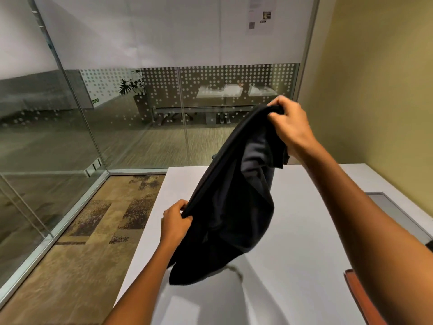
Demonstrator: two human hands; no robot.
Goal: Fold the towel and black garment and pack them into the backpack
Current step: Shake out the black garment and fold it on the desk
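Left hand (177, 220) pinches black garment (230, 202) low edge; right hand (289, 124) grips its top, raised. Cloth hangs between them above white table (293, 266).

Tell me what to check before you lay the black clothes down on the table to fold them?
1. Left hand grips an edge of the black garment: ok.
2. Right hand grips the upper edge, raised higher: ok.
3. Garment hangs off the white table, not touching it: ok.
4. Garment spread flat between the hands: not ok, it sags bunched.
5. Table under the garment bare: ok where visible; a reddish-brown object lies at the right edge.
6. Backpack and towel ready nearby: cannot tell, neither is in view.
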